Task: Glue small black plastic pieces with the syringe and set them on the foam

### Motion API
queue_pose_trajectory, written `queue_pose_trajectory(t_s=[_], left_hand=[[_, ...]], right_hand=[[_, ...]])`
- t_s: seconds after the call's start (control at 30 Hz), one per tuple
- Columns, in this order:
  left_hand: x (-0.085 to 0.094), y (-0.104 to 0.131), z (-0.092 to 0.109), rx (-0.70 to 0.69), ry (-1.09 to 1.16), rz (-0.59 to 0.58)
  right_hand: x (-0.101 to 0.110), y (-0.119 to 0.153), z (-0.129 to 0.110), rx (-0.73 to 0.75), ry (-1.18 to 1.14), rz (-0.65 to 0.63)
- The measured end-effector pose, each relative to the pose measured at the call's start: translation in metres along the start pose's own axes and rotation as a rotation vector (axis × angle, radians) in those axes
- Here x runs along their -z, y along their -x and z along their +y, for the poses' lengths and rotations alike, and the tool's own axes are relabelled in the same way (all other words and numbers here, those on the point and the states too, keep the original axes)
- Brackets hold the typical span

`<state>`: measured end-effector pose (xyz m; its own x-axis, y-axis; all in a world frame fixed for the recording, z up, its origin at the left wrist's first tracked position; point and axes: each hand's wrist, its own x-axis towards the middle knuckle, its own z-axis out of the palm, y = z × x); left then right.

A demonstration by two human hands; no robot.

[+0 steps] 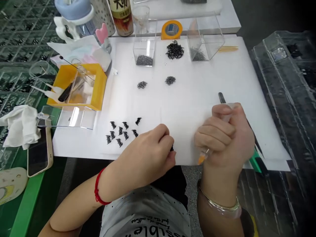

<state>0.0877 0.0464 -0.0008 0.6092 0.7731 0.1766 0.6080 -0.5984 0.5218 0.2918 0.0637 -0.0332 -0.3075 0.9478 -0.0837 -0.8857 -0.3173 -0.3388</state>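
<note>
My left hand (150, 154), with a red cord at the wrist, is closed above the front edge of the white work surface. Its fingertips pinch a small black part (172, 148), mostly hidden by the fingers. My right hand (222, 131) is wrapped round a clear, slim tube with an orange tip (201, 159), which points down and toward me. A dark rod end (221, 97) shows just beyond this hand; I cannot tell whether it is held. Left of my left hand lie several small black bat-wing-shaped pieces (120, 131), spaced apart.
Two small heaps of dark bits (170, 80) lie mid-surface. Behind are a black pile (174, 50), clear boxes (145, 42) and orange tape (171, 29). A yellow tray (100, 89) and phone (38, 154) are left. A green-handled tool (257, 162) lies right, beside stacked clear trays (269, 72).
</note>
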Motion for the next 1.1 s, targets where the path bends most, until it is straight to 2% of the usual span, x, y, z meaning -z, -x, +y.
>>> queue_pose_trajectory(t_s=[0.07, 0.13, 0.2, 0.3, 0.33, 0.47, 0.53, 0.73, 0.87, 0.97, 1.03, 1.1], left_hand=[[0.013, -0.003, -0.013, 0.068, -0.061, 0.142], [0.027, -0.004, -0.031, 0.225, -0.178, 0.278], [0.039, -0.003, -0.050, 0.360, -0.239, 0.237], [0.049, -0.002, -0.068, 0.439, -0.229, 0.105], [0.050, -0.001, -0.070, 0.455, -0.222, 0.093], [0.048, 0.001, -0.064, 0.535, -0.263, 0.197], [0.042, 0.002, -0.056, 0.518, -0.294, 0.215], [0.019, -0.003, -0.033, 0.332, -0.427, 0.074], [0.018, -0.009, -0.033, 0.338, -0.448, 0.098], [0.021, -0.010, -0.031, 0.294, -0.414, 0.151], [0.020, -0.008, -0.025, 0.194, -0.332, 0.199], [0.014, -0.005, -0.016, 0.003, -0.166, 0.191]], right_hand=[[-0.001, 0.000, 0.000, -0.004, -0.009, -0.005], [-0.003, 0.000, 0.003, 0.015, 0.004, -0.006], [-0.005, -0.001, 0.005, 0.041, 0.032, 0.002], [-0.006, -0.001, 0.008, 0.068, 0.070, 0.035], [-0.006, -0.001, 0.008, 0.072, 0.079, 0.045], [-0.006, 0.000, 0.008, 0.085, 0.084, 0.052], [-0.007, -0.001, 0.009, 0.091, 0.085, 0.049], [-0.006, -0.001, 0.011, 0.103, 0.097, 0.046], [-0.004, 0.000, 0.011, 0.099, 0.078, 0.026], [-0.001, 0.000, 0.009, 0.094, 0.064, -0.016], [0.003, -0.001, 0.007, 0.100, 0.030, -0.039], [0.009, -0.002, 0.006, 0.125, -0.022, -0.082]])
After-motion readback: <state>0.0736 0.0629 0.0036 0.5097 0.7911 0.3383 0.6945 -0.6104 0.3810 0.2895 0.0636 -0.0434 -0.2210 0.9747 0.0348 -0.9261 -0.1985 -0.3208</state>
